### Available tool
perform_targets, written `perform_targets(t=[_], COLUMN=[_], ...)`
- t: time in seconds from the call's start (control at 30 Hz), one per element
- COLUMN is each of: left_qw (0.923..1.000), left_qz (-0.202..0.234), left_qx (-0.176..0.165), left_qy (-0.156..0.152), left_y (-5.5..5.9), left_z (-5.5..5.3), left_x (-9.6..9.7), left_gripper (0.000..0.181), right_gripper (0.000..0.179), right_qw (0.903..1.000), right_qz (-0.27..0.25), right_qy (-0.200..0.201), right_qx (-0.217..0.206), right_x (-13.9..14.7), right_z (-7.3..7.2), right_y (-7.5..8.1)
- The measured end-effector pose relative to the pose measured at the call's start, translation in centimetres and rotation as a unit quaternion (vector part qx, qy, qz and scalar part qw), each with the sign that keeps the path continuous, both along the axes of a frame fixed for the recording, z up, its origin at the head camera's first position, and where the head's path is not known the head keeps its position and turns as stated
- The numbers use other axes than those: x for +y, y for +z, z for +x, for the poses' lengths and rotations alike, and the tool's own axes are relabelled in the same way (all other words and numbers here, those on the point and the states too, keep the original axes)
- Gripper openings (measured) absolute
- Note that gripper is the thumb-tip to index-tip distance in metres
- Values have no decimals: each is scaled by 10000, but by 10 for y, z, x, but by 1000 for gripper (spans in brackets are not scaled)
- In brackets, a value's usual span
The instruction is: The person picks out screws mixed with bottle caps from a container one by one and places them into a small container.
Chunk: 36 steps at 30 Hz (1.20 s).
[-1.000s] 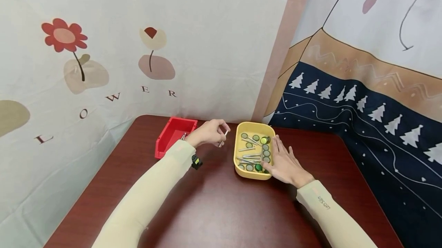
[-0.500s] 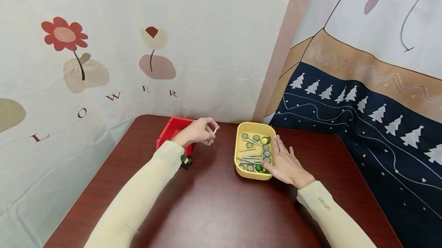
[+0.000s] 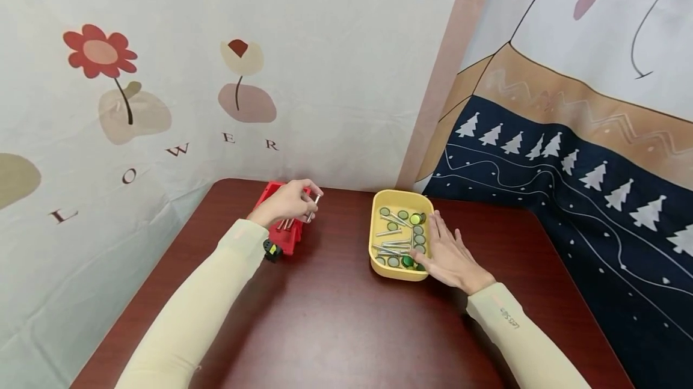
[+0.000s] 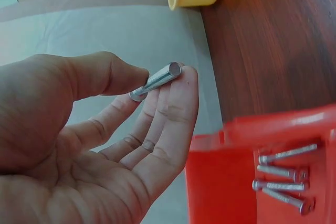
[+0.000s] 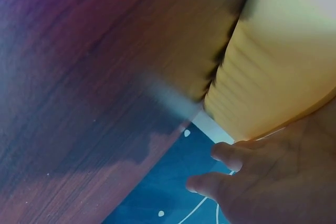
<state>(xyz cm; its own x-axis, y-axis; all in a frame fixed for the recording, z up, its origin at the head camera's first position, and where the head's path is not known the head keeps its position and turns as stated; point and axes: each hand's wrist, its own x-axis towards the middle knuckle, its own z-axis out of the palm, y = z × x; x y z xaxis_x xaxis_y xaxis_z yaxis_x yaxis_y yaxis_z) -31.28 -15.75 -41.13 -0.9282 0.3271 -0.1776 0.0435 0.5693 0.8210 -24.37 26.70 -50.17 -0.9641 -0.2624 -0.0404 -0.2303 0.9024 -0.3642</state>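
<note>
My left hand (image 3: 287,202) pinches a silver bolt (image 4: 161,78) between thumb and fingers, at the right side of the red bin (image 3: 283,246). In the left wrist view, several similar bolts (image 4: 283,186) lie inside that bin, below the hand. My right hand (image 3: 453,260) rests with straight fingers along the right side of the yellow tub (image 3: 399,275), its thumb over the rim. Inside the tub are several long silver bolts (image 3: 397,244) and round bottle caps (image 3: 393,262), some of them green. In the right wrist view, the hand lies beside the tub's ribbed wall (image 5: 262,72).
Both containers stand near the back edge of a dark red-brown table (image 3: 335,317). Behind it hangs a pale printed cloth (image 3: 335,76), and a dark blue cloth with white trees (image 3: 541,178) borders the right side.
My left hand has moved left with the bolt, from between the two containers to the red bin. The right hand keeps its place on the tub.
</note>
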Motion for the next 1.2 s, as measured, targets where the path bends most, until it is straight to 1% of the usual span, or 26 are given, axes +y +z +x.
perform_targets(t=[0.23, 0.4, 0.6, 0.7, 0.87, 1.03, 1.2], left_qw=[9992, 9974, 9964, 9959, 9952, 9942, 9939], left_qz=[-337, -570, -625, -662, -751, -868, -971], left_qx=[210, 339, 293, 279, 306, 402, 296], left_qy=[93, 271, 490, 550, 540, 501, 442], left_y=[-3, -4, -8, -12, -19, -21, -27], left_z=[-1, 1, 1, -2, -8, -11, -15], left_x=[-21, -36, -46, -48, -48, -44, -39], left_gripper=[38, 38, 40, 39, 39, 36, 34], right_gripper=[110, 110, 109, 109, 108, 109, 111], right_qw=[10000, 9999, 9999, 9998, 9999, 9997, 9994], right_qz=[-7, 12, 6, -16, -72, -132, -127], right_qy=[53, 68, 86, 82, 53, 77, 177], right_qx=[43, 112, 131, 157, 126, 203, 272], right_x=[3, 3, 3, 2, 2, 2, 5], right_z=[-1, -4, -4, -4, -2, -1, 1], right_y=[-1, -2, -2, -1, -2, -3, -4])
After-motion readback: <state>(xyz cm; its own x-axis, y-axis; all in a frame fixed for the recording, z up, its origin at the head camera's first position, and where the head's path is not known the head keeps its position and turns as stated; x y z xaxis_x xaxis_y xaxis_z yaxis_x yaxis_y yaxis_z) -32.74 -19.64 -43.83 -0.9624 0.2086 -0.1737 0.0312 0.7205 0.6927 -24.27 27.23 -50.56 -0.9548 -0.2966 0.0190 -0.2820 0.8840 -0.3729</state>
